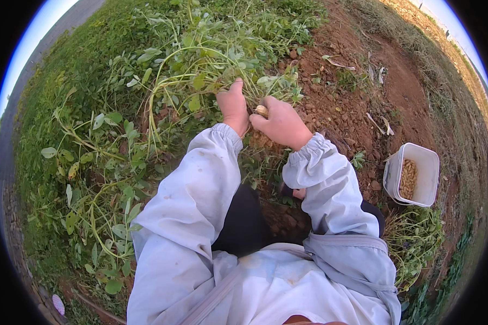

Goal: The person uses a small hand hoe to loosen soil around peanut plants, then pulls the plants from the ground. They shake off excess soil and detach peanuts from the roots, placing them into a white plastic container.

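Note:
My left hand (pixel 233 108) is closed around the stems of an uprooted-looking peanut plant (pixel 200 62), whose leafy green stalks arch away to the left and far side. Close beside it on the right, my right hand (pixel 281 122) is closed with a pale tan peanut (pixel 262 111) showing between thumb and forefinger. The two hands nearly touch at the base of the plant. The fingertips of both hands are partly hidden from above. To the right stands a white plastic bucket (pixel 428 174) with a layer of peanuts (pixel 409 179) in its bottom.
Dense green plants (pixel 87 108) cover the ground on the left and far side. Reddish-brown, cloddy soil (pixel 331 103) runs along the right, with dry grass (pixel 423 54) beyond it. Pulled or flattened greenery (pixel 417 238) lies near the bucket. A small pink object (pixel 58 304) lies at the lower left.

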The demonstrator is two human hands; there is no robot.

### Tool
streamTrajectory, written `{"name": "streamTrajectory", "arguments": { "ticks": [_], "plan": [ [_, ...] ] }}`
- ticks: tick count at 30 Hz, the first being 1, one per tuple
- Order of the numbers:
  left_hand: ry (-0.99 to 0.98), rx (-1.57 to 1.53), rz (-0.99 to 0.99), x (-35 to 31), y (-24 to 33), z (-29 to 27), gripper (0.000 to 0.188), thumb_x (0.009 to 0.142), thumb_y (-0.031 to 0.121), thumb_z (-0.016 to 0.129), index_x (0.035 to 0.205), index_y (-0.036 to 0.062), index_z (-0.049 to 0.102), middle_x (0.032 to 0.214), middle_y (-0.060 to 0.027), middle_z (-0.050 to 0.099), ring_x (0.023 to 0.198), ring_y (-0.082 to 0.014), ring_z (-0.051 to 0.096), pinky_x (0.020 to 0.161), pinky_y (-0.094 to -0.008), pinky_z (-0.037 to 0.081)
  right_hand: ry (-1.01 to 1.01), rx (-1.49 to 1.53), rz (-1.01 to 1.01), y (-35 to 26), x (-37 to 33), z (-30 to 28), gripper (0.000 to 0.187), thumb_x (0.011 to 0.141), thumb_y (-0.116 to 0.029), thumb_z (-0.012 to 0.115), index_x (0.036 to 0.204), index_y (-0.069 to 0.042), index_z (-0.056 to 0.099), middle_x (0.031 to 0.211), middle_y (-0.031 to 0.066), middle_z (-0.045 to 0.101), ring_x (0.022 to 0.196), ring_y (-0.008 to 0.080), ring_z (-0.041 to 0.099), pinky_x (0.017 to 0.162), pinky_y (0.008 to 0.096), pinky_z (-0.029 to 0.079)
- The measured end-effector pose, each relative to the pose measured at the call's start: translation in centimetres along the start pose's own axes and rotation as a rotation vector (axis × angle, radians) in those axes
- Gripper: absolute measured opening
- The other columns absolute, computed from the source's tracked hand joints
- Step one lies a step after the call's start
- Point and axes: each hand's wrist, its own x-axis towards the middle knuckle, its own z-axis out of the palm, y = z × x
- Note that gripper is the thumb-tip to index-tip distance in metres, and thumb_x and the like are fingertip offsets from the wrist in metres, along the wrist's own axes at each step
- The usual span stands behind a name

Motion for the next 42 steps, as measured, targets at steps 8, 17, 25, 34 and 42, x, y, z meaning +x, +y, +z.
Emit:
{"name": "streamTrajectory", "arguments": {
  "ticks": [8,17,25,34,42],
  "plan": [
    [0.099,-0.128,-0.035,3.6,-1.3,-0.7,0.026,0.079,0.012,0.065,0.092,-0.0087,0.058,0.089,-0.0096,0.060,0.070,-0.0205,0.057,0.060,-0.0365,0.048,-0.322,0.420,-0.163,-0.2,-5.2,1.5,0.030,0.076,-0.023,0.055,0.085,0.005,0.052,0.075,0.0208,0.061,0.066,0.0322,0.060,0.061,0.0380,0.048],
    [0.038,-0.169,-0.151,2.9,1.1,-0.2,0.028,0.084,0.014,0.061,0.100,-0.0080,0.057,0.098,-0.0103,0.061,0.076,-0.0225,0.060,0.067,-0.0381,0.052,0.887,1.640,-0.133,17.2,-18.0,-20.3,0.032,0.090,-0.035,0.051,0.098,-0.004,0.052,0.085,0.0070,0.056,0.072,0.0182,0.055,0.054,0.0293,0.048],
    [0.023,-0.206,-0.159,4.3,0.1,-0.7,0.026,0.084,0.013,0.061,0.102,-0.0059,0.058,0.099,-0.0087,0.061,0.079,-0.0210,0.060,0.070,-0.0376,0.051,0.989,1.497,0.449,22.9,-25.1,-10.1,0.035,0.090,-0.030,0.054,0.114,-0.004,0.054,0.102,0.0082,0.060,0.087,0.0198,0.059,0.071,0.0322,0.051],
    [0.019,-0.291,-0.222,2.9,2.4,1.4,0.025,0.087,0.015,0.053,0.102,-0.0042,0.057,0.100,-0.0115,0.062,0.076,-0.0241,0.061,0.068,-0.0413,0.052,1.069,1.153,0.201,15.0,-33.8,-20.1,0.030,0.092,-0.022,0.051,0.117,-0.005,0.051,0.089,-0.0003,0.056,0.070,0.0113,0.050,0.060,0.0274,0.043],
    [0.012,-0.186,-0.107,7.2,3.8,1.7,0.030,0.089,0.018,0.049,0.113,0.0007,0.054,0.112,-0.0087,0.062,0.092,-0.0184,0.061,0.084,-0.0337,0.048,0.877,0.876,0.233,14.5,-35.1,-31.7,0.031,0.093,-0.017,0.049,0.121,-0.002,0.048,0.086,-0.0008,0.052,0.069,0.0090,0.044,0.061,0.0236,0.040]
  ]
}}
